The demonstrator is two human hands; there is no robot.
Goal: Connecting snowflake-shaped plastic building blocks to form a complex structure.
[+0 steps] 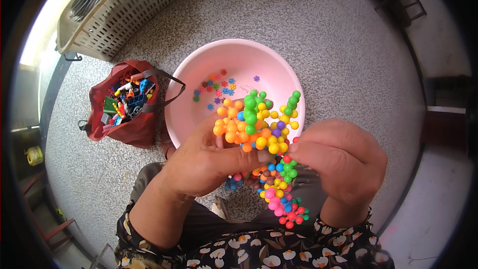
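Observation:
My left hand (196, 164) is closed round a cluster of ball-ended building pieces (230, 128), thumb pressed along its near side. Orange, green, yellow and purple balls stick up above that hand. A lower stretch with pink, brown, blue, yellow and red balls hangs below it, over my lap. At the cluster's right side, my right hand (343, 157) pinches a small red building piece (296, 140), mostly covered by the fingertips. Beyond the hands stands a pink tub (291, 67), with loose flower-shaped pieces (216, 86) scattered on its bottom.
Left of the tub sits a red fabric bag (144, 137), full of mixed plastic bricks, its dark strap reaching the tub's rim. A cream slotted basket (124, 17) holding dark items is at the far left. Speckled floor (343, 60) surrounds everything.

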